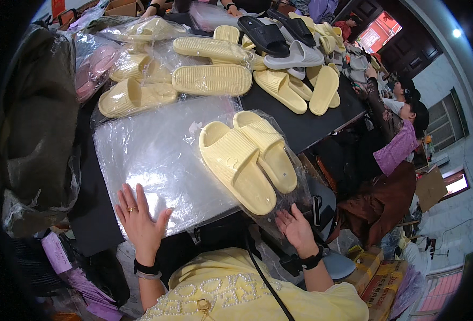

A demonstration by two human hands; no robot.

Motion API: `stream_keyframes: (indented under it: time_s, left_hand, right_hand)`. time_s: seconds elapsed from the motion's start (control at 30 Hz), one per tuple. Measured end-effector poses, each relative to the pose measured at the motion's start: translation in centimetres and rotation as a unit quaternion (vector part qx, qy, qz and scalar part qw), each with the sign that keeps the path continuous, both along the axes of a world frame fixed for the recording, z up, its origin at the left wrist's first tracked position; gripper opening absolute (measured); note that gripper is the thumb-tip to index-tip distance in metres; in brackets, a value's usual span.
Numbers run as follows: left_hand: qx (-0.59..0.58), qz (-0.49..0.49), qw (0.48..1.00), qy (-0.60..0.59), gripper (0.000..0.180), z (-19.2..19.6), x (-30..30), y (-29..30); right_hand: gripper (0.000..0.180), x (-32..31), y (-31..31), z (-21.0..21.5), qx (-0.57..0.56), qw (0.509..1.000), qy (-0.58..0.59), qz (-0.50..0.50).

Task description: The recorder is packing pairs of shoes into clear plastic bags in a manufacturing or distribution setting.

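Note:
My left hand (141,222) lies open with fingers spread on a stack of clear plastic bags (140,144) at the near table edge. A pair of pale yellow slide slippers (239,171) rests side by side on a clear bag (295,187), over the right part of the stack. Just beyond the near end of that pair is my right hand (299,230), palm turned up and fingers loosely apart at the bag's edge. Whether its fingertips touch the film I cannot tell. Nothing is visibly held in either hand.
Bagged yellow slippers (212,80) lie behind the stack. Loose yellow, grey and black slippers (263,36) pile up farther right. Dark cloth (38,117) covers the left side. Co-workers (407,112) sit at the right; other hands (233,10) show at the far edge. Cardboard boxes (383,283) stand lower right.

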State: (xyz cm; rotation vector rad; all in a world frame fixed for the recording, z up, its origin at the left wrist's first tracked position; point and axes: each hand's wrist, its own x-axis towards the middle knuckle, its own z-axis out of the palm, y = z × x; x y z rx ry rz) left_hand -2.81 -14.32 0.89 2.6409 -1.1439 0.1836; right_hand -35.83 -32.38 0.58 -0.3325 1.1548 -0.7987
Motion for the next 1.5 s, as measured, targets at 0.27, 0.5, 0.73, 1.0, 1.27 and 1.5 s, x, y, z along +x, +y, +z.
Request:
stream_keyframes:
  time_s: [0.27, 0.5, 0.73, 1.0, 1.27, 1.5]
  left_hand:
    - [0.009, 0.007, 1.0, 0.011, 0.085, 0.2, 0.1, 0.0]
    - [-0.02, 0.006, 0.999, 0.028, 0.086, 0.4, 0.3, 0.0]
    - [-0.049, 0.008, 0.997, 0.052, 0.087, 1.0, 0.4, 0.1]
    - [-0.067, 0.01, 0.996, 0.06, 0.091, 0.0, 0.5, 1.0]
    - [-0.401, 0.04, 0.881, 0.246, 0.053, 1.4, 0.8, 2.7]
    - [-0.481, 0.092, 0.845, 0.214, 0.043, 3.8, 0.5, 4.1]
  right_hand:
    - [0.021, 1.3, -0.9, 6.0, -0.105, 0.92, -0.376, 0.035]
    - [0.033, 5.8, -4.8, 4.3, -0.585, 0.584, 0.465, 0.316]
    - [0.05, 13.7, -9.8, 3.3, -0.506, 0.571, 0.501, 0.409]
    - [0.023, 15.1, -10.5, 6.6, -0.681, 0.522, 0.393, 0.332]
    - [0.037, 22.6, -7.5, 11.6, -0.772, 0.317, 0.186, 0.519]
    - [0.034, 31.5, -5.8, 8.3, -0.729, 0.25, 0.04, 0.636]
